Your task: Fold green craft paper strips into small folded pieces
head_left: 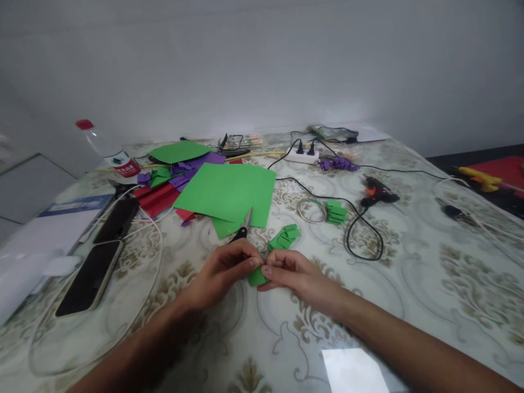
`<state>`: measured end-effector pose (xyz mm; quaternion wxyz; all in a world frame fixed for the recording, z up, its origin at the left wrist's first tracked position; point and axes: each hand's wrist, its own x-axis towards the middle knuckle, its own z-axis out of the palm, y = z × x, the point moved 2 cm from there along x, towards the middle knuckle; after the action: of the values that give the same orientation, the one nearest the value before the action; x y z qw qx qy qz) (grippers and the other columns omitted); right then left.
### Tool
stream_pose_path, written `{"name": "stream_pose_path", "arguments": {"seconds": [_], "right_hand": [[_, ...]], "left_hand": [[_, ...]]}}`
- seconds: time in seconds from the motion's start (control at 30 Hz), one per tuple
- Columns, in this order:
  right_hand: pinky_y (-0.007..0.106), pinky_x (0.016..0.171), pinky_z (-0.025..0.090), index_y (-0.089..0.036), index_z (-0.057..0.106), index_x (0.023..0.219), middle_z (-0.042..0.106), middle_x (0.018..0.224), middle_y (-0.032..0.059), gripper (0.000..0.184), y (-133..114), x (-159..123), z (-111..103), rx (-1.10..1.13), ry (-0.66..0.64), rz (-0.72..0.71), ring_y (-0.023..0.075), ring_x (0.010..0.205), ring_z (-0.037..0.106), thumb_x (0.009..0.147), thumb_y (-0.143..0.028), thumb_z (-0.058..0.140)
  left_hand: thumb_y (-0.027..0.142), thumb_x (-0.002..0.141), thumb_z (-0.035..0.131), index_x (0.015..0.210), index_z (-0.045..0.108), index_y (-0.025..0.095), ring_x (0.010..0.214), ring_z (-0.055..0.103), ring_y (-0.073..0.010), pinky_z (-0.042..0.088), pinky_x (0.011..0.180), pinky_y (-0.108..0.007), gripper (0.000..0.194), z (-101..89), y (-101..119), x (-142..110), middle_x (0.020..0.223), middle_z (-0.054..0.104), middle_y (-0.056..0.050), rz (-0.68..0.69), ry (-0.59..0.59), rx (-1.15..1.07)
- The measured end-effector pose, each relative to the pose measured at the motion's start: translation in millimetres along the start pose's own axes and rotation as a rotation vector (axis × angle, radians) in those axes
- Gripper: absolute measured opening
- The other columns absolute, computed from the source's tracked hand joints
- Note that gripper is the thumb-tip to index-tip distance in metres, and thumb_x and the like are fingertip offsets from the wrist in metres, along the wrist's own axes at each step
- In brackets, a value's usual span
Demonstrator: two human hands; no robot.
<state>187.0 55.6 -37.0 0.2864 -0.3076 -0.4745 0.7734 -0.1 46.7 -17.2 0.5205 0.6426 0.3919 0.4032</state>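
Observation:
My left hand and my right hand meet at the fingertips over the table, both pinching a small folded piece of green paper. Just beyond my fingers lie scissors, closed, with their blades pointing away, and a little heap of folded green pieces. A large green paper sheet lies behind the scissors.
Two phones and white cables lie at the left beside a water bottle. Purple and red paper scraps sit behind. A glue gun with its black cord, a power strip and a stack of green pieces lie at the right.

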Motion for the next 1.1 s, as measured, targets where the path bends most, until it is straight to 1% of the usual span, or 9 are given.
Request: {"name": "stream_pose_path", "arguments": {"seconds": [0.1,0.27,0.37,0.4,0.5,0.6,0.77,0.97,1.1], "right_hand": [[0.034,0.089,0.061,-0.017,0.058,0.077,0.058,0.075,-0.0053,0.047,-1,1,-1,0.119,-0.013,0.032,0.011,0.075,0.068,0.071,-0.049,0.092],[0.032,0.082,0.062,-0.016,0.061,0.077,0.064,0.076,-0.0037,0.043,0,3,-4,0.23,-0.05,0.061,0.0138,0.077,0.072,0.067,-0.036,0.097],[0.033,0.083,0.062,-0.015,0.066,0.084,0.069,0.083,-0.0011,0.036,-1,4,-7,0.267,-0.043,0.06,0.0146,0.08,0.073,0.07,-0.031,0.096],[0.032,0.083,0.062,-0.015,0.068,0.087,0.071,0.085,-0.0001,0.035,-2,5,-8,0.278,-0.03,0.052,0.0143,0.082,0.073,0.071,-0.03,0.095],[0.028,0.081,0.062,-0.016,0.071,0.096,0.076,0.093,0.0023,0.033,-6,7,-11,0.304,0.026,0.016,0.0133,0.084,0.073,0.073,-0.026,0.093],[0.027,0.077,0.063,-0.016,0.073,0.1,0.077,0.101,0.0044,0.032,-9,8,-13,0.323,0.074,-0.009,0.0143,0.085,0.073,0.075,-0.025,0.091],[0.035,0.083,0.065,-0.016,0.074,0.102,0.078,0.097,0.0051,0.032,-7,9,-13,0.361,0.113,0.007,0.0179,0.085,0.075,0.075,-0.025,0.09],[0.026,0.073,0.063,-0.013,0.073,0.101,0.078,0.086,0.0043,0.032,-6,9,-11,0.423,0.114,0.048,0.0153,0.074,0.076,0.074,-0.022,0.087],[0.022,0.069,0.061,-0.012,0.072,0.09,0.077,0.079,0.0042,0.019,-7,10,-11,0.468,0.119,0.076,0.0132,0.067,0.074,0.076,-0.019,0.082]], "left_hand": [[0.035,0.098,0.067,0.087,0.07,0.017,0.089,0.06,-0.0175,0.049,0.081,-0.029,0.021,1.0,4,0,0.093,0.06,-0.005,0.083,-0.018,0.011],[0.03,0.101,0.063,0.09,0.071,0.019,0.095,0.064,-0.02,0.052,0.086,-0.032,0.018,4.9,6,0,0.098,0.063,-0.007,0.163,-0.007,0.123],[0.025,0.101,0.061,0.104,0.071,0.021,0.099,0.063,-0.021,0.051,0.087,-0.034,0.011,4.1,8,-4,0.104,0.064,-0.008,0.218,0.062,0.26],[0.023,0.1,0.062,0.113,0.069,0.021,0.1,0.062,-0.0214,0.051,0.088,-0.034,0.014,3.6,8,-5,0.107,0.064,-0.008,0.241,0.083,0.313],[0.021,0.095,0.069,0.134,0.056,0.024,0.106,0.06,-0.0239,0.05,0.093,-0.038,0.041,3.8,11,-10,0.12,0.063,-0.01,0.308,0.089,0.462],[0.021,0.09,0.074,0.141,0.048,0.025,0.114,0.059,-0.0266,0.05,0.098,-0.04,0.057,6.2,11,-11,0.126,0.063,-0.011,0.342,0.055,0.572],[0.02,0.094,0.071,0.139,0.048,0.026,0.118,0.061,-0.0254,0.051,0.101,-0.039,0.051,6.0,9,-10,0.126,0.063,-0.011,0.326,0.069,0.66],[0.022,0.094,0.072,0.131,0.057,0.025,0.117,0.064,-0.0246,0.051,0.102,-0.039,0.04,-2.8,11,-7,0.124,0.067,-0.01,0.307,0.057,0.669],[0.028,0.092,0.075,0.126,0.06,0.022,0.099,0.07,-0.0214,0.057,0.089,-0.034,0.038,-8.1,9,-4,0.112,0.072,-0.009,0.274,0.041,0.631]]}}
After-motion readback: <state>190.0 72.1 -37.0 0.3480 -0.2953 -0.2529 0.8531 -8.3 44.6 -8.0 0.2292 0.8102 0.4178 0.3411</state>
